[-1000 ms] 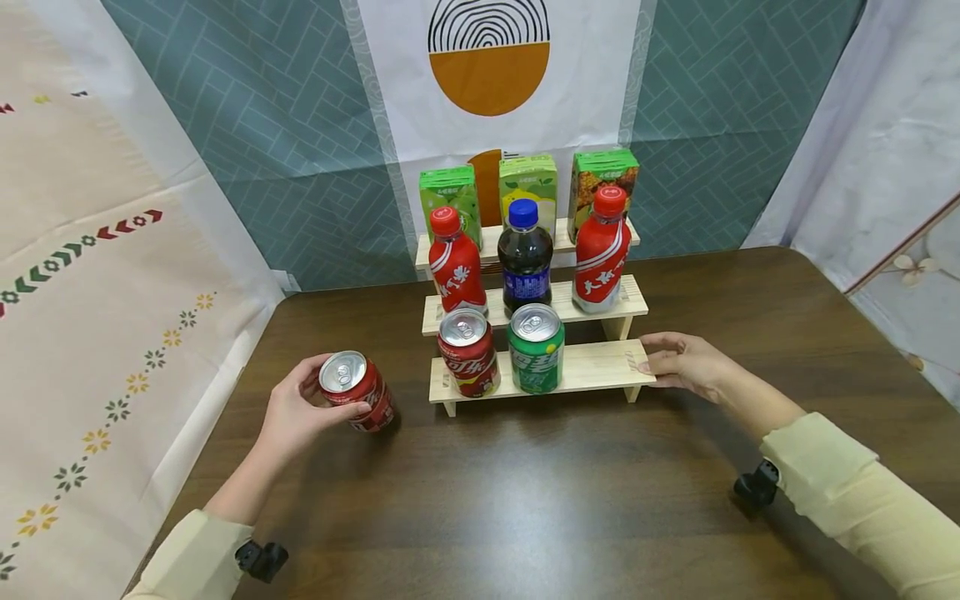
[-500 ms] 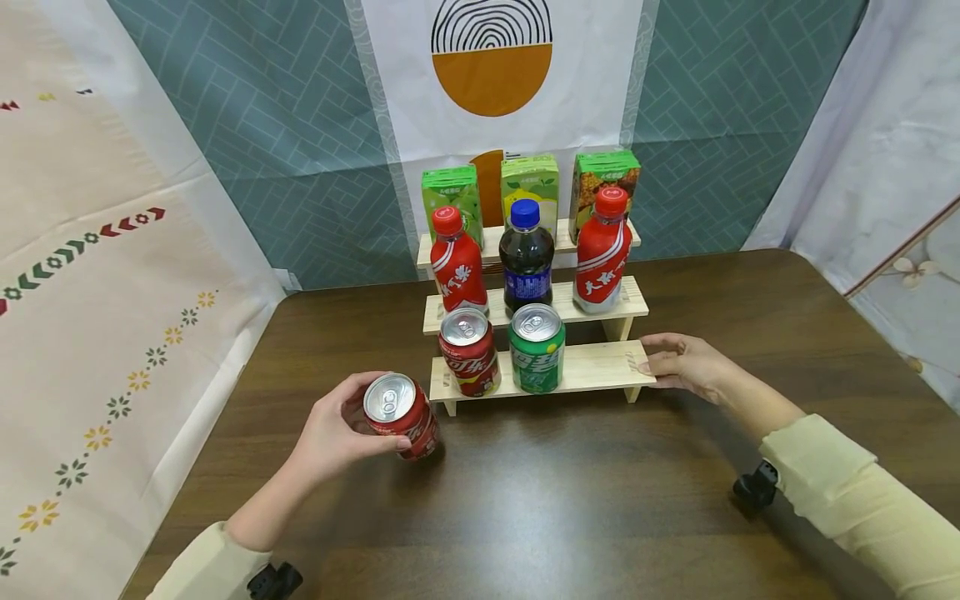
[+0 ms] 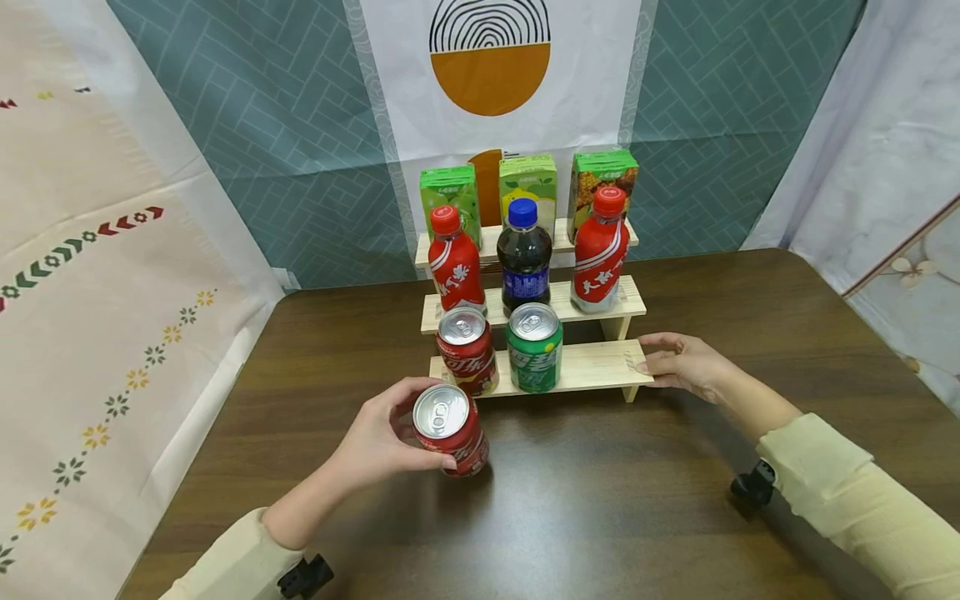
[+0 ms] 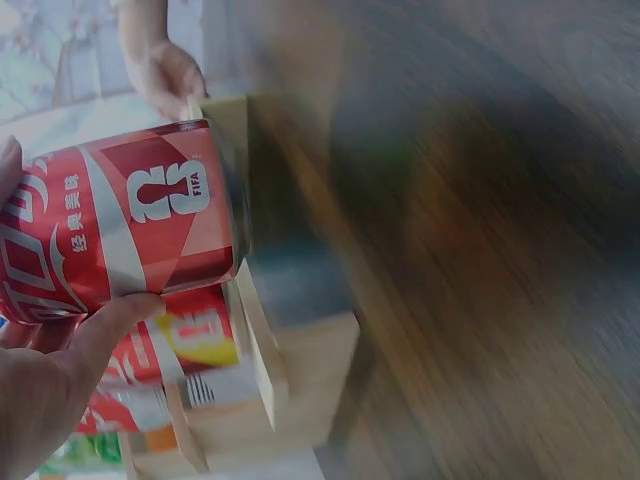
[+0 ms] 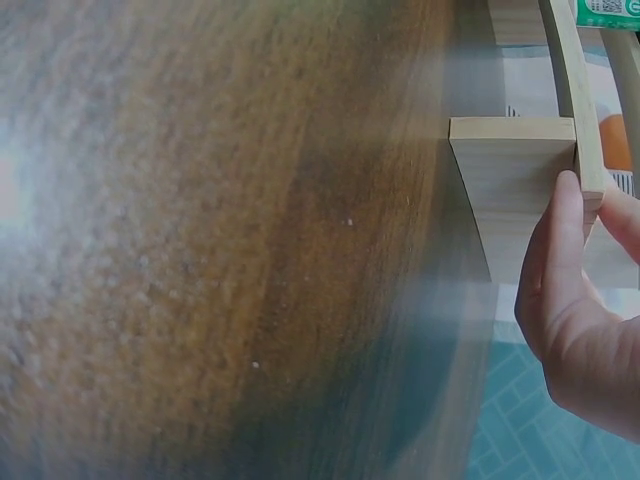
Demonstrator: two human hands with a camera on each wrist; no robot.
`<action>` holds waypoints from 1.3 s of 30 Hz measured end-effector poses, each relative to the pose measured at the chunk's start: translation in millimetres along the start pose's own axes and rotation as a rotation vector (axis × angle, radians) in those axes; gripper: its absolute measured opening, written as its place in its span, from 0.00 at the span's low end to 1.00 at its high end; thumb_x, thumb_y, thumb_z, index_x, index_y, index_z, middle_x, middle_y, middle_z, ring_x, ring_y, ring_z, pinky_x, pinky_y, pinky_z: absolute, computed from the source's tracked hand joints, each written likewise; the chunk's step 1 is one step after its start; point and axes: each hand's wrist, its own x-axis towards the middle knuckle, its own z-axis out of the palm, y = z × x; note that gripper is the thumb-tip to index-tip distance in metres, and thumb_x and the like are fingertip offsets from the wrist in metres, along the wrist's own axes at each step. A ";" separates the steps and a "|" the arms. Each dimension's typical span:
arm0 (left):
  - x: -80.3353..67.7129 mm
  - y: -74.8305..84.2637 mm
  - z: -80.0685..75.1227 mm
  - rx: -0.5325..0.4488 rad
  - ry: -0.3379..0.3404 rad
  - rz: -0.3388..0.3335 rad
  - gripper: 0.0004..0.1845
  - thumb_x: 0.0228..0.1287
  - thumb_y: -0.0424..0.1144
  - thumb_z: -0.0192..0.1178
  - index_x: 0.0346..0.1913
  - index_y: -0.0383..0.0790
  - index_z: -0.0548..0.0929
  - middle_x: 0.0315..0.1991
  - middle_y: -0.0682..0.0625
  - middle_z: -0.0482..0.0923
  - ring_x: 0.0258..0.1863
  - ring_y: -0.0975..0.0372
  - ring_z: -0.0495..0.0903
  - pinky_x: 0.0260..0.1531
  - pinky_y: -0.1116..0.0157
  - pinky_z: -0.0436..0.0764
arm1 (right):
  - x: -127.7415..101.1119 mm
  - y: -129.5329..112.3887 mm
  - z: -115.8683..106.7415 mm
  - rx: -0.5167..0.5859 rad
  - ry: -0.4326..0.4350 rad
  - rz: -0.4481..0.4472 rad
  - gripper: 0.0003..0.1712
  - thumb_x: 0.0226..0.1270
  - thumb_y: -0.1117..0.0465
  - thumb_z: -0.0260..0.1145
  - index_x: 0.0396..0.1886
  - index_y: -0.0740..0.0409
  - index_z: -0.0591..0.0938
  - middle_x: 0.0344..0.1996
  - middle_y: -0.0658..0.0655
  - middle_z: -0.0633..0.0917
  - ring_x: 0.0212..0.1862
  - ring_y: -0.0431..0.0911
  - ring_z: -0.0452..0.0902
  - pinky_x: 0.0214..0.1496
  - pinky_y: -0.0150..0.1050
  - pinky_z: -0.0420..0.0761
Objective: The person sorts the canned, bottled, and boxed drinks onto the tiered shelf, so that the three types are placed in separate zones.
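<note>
My left hand grips a red cola can around its side, thumb in front. In the head view this can is in front of the lower left end of the wooden tiered rack; the left wrist view shows its base clear of the wood. My right hand pinches the right end of the rack's bottom step, its thumb and fingers on either face of the board in the right wrist view. On that step stand another red cola can and a green soda can, both upright.
The middle step holds a red bottle, a dark cola bottle with a blue cap and another red bottle. Behind, three juice cartons stand on the top step. A dark wooden table lies underneath.
The left hand has carried the red cola can rightward across the front of the table, to the rack's left end. My right hand keeps its place on the bottom step.
</note>
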 end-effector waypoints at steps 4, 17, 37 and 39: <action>4.2 5.1 9.0 -0.013 -0.051 0.008 0.41 0.35 0.29 0.78 0.59 0.39 0.74 0.54 0.44 0.77 0.48 0.62 0.79 0.43 0.63 0.84 | 2.2 -0.5 2.0 0.008 0.000 0.003 0.42 0.66 0.66 0.61 0.71 0.74 0.48 0.52 0.66 0.75 0.39 0.37 0.80 0.44 0.33 0.83; 30.9 24.8 43.8 0.109 -0.139 0.094 0.40 0.35 0.34 0.80 0.57 0.42 0.74 0.50 0.51 0.80 0.50 0.63 0.79 0.53 0.63 0.79 | 3.0 -3.0 5.6 -0.002 0.002 0.021 0.42 0.66 0.65 0.61 0.71 0.73 0.49 0.52 0.65 0.75 0.39 0.37 0.79 0.44 0.33 0.83; 89.7 51.4 121.6 0.201 -0.034 0.093 0.38 0.40 0.44 0.78 0.57 0.41 0.72 0.51 0.51 0.79 0.47 0.67 0.78 0.45 0.73 0.79 | -1.7 -0.8 2.7 0.025 0.017 -0.005 0.39 0.67 0.67 0.59 0.70 0.74 0.50 0.43 0.54 0.79 0.39 0.36 0.79 0.45 0.33 0.83; 94.1 47.3 129.8 0.179 -0.007 0.075 0.38 0.41 0.43 0.78 0.58 0.40 0.72 0.51 0.50 0.79 0.48 0.67 0.78 0.45 0.74 0.79 | -2.7 -0.7 2.5 0.028 0.014 -0.007 0.39 0.67 0.67 0.59 0.70 0.74 0.50 0.43 0.54 0.79 0.40 0.36 0.79 0.45 0.34 0.83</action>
